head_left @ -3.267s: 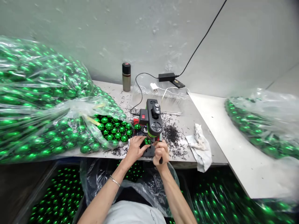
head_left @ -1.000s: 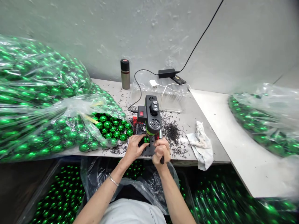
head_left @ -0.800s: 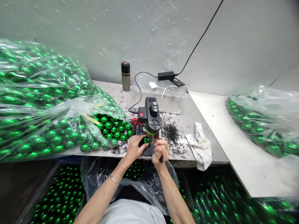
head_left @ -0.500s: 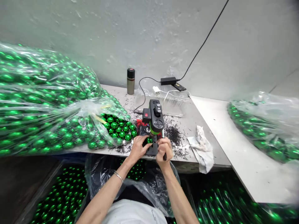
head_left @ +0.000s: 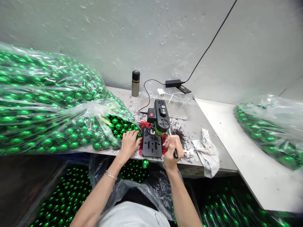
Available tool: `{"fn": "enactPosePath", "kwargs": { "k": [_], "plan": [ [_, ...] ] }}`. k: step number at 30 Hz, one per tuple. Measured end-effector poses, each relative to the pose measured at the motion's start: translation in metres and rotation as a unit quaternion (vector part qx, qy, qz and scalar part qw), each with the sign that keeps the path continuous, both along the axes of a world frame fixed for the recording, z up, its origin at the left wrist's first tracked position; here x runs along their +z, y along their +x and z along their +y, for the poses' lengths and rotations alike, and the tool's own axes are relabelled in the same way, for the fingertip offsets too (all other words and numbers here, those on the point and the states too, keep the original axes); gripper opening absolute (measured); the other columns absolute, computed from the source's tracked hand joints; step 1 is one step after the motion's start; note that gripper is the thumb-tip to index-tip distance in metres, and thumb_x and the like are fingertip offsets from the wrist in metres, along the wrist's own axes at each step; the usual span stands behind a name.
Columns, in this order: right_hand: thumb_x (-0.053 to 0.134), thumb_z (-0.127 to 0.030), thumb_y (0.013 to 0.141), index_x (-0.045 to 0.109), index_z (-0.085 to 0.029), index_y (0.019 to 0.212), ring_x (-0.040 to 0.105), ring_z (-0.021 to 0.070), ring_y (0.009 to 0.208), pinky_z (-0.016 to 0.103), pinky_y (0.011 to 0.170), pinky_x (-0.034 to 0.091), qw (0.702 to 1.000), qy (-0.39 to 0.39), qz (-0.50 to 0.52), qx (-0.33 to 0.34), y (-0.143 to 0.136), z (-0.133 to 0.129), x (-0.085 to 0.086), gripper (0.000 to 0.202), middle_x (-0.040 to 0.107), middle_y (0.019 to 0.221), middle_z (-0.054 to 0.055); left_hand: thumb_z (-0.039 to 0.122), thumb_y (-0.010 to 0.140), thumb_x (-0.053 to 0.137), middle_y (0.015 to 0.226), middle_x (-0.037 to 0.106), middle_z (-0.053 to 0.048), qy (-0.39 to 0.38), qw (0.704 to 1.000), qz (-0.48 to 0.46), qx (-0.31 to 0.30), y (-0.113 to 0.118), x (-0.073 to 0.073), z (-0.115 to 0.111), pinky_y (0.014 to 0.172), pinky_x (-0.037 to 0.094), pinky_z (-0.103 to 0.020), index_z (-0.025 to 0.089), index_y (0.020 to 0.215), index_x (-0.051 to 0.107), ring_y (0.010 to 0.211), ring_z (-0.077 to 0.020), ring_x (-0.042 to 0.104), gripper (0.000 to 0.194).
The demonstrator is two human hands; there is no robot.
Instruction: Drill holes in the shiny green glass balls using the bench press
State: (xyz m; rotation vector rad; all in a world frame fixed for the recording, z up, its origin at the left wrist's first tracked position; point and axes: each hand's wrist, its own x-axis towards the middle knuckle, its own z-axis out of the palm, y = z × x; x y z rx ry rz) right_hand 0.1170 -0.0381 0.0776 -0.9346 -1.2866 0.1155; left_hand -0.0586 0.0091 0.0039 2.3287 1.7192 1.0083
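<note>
My left hand [head_left: 129,143] rests at the mouth of a clear plastic bag, its fingertips on shiny green balls [head_left: 118,126] and its thumb apart. My right hand [head_left: 174,149] is wrapped round the lever handle [head_left: 175,154] of a small bench drill press [head_left: 162,116], with the black end showing below the fist. No ball lies on the drill press's slotted black base plate [head_left: 152,149]. One green ball [head_left: 145,163] is in the air just past the plate's front edge, above a plastic-lined container of green balls [head_left: 132,171].
A large bag of green balls [head_left: 47,94] fills the left. Black shavings [head_left: 178,134] litter the table around the drill. Behind stand a bottle [head_left: 135,83], a power adapter [head_left: 174,83] and a clear plastic tray [head_left: 182,112]. A white cloth [head_left: 207,154] hangs over the front edge.
My left hand has let go of the green ball under the drill and moved left to the bag. That ball has dropped off the front of the base plate. My right hand stays on the lever.
</note>
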Motion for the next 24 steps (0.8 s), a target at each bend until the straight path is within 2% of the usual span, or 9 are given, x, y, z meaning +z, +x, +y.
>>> {"fn": "enactPosePath", "kwargs": {
  "k": [4,8,12,14,15,17,20,22,24],
  "plan": [
    [0.043,-0.019,0.099,0.049,-0.021,0.070,0.053,0.0128,0.063,0.029,0.059,0.042,1.000,-0.001,-0.015,0.004,0.004,0.000,-0.003,0.030,0.053,0.071,-0.001,0.022,0.087,0.068,0.099,0.075,-0.016,-0.066,0.996,0.038,-0.041,0.001,0.008,0.023,0.091,0.047,-0.047,0.015,0.117,0.068,0.096,-0.0330,0.068,0.031],
    [0.042,-0.020,0.099,0.049,-0.021,0.069,0.053,0.0132,0.063,0.029,0.057,0.042,1.000,-0.001,-0.021,0.004,0.004,-0.001,-0.003,0.031,0.053,0.070,0.000,0.034,0.090,0.065,0.112,0.074,-0.014,-0.100,0.981,-0.157,-0.045,0.001,0.014,0.019,0.093,0.051,-0.043,0.015,0.122,0.068,0.101,-0.0287,0.069,0.037],
    [0.042,-0.021,0.100,0.047,-0.022,0.067,0.051,0.0128,0.063,0.030,0.058,0.040,1.000,-0.011,-0.006,0.007,0.001,-0.002,0.012,0.033,0.051,0.067,-0.001,0.051,0.088,0.063,0.108,0.076,-0.009,-0.244,0.891,-0.370,-0.102,0.005,0.013,0.009,0.083,0.058,-0.037,0.016,0.129,0.065,0.090,-0.0224,0.072,0.054],
    [0.042,-0.021,0.100,0.047,-0.022,0.067,0.049,0.0121,0.062,0.030,0.059,0.039,0.999,-0.036,-0.003,0.015,0.001,-0.003,0.025,0.033,0.049,0.066,-0.002,0.055,0.086,0.065,0.108,0.076,-0.009,-0.290,0.850,-0.423,-0.122,0.011,0.007,0.005,0.082,0.059,-0.037,0.015,0.129,0.064,0.089,-0.0223,0.073,0.059],
    [0.042,-0.022,0.101,0.046,-0.022,0.067,0.049,0.0119,0.062,0.030,0.059,0.039,0.999,-0.051,-0.004,0.020,0.001,-0.003,0.031,0.034,0.048,0.065,-0.003,0.056,0.085,0.065,0.107,0.076,-0.009,-0.299,0.842,-0.431,-0.126,0.014,0.004,0.003,0.081,0.060,-0.037,0.015,0.128,0.065,0.088,-0.0222,0.073,0.059],
    [0.042,-0.023,0.101,0.044,-0.022,0.065,0.048,0.0119,0.062,0.030,0.060,0.038,0.997,-0.068,-0.009,0.021,0.002,-0.002,0.042,0.036,0.045,0.064,-0.003,0.054,0.086,0.065,0.100,0.077,-0.008,-0.296,0.854,-0.408,-0.126,0.021,-0.003,0.000,0.078,0.060,-0.035,0.016,0.124,0.068,0.084,-0.0214,0.072,0.054],
    [0.042,-0.024,0.101,0.043,-0.023,0.064,0.048,0.0119,0.063,0.030,0.060,0.037,0.997,-0.068,-0.015,0.014,0.003,-0.001,0.049,0.037,0.044,0.063,-0.003,0.045,0.088,0.065,0.089,0.076,-0.006,-0.245,0.917,-0.295,-0.106,0.028,-0.011,-0.004,0.074,0.059,-0.034,0.017,0.122,0.069,0.075,-0.0199,0.069,0.044],
    [0.042,-0.024,0.101,0.043,-0.023,0.066,0.048,0.0119,0.063,0.030,0.059,0.037,0.998,-0.064,-0.018,0.014,0.003,-0.001,0.047,0.035,0.044,0.064,-0.003,0.040,0.090,0.065,0.093,0.075,-0.007,-0.188,0.951,-0.221,-0.102,0.032,-0.012,-0.007,0.079,0.058,-0.036,0.018,0.122,0.069,0.080,-0.0216,0.069,0.039],
    [0.042,-0.023,0.101,0.043,-0.023,0.067,0.048,0.0119,0.063,0.030,0.060,0.037,0.998,-0.060,-0.020,0.018,0.003,-0.001,0.044,0.035,0.044,0.064,-0.003,0.035,0.092,0.064,0.105,0.075,-0.010,-0.139,0.967,-0.173,-0.122,0.034,-0.011,-0.007,0.089,0.057,-0.041,0.018,0.121,0.069,0.094,-0.0249,0.070,0.034]
  ]
}}
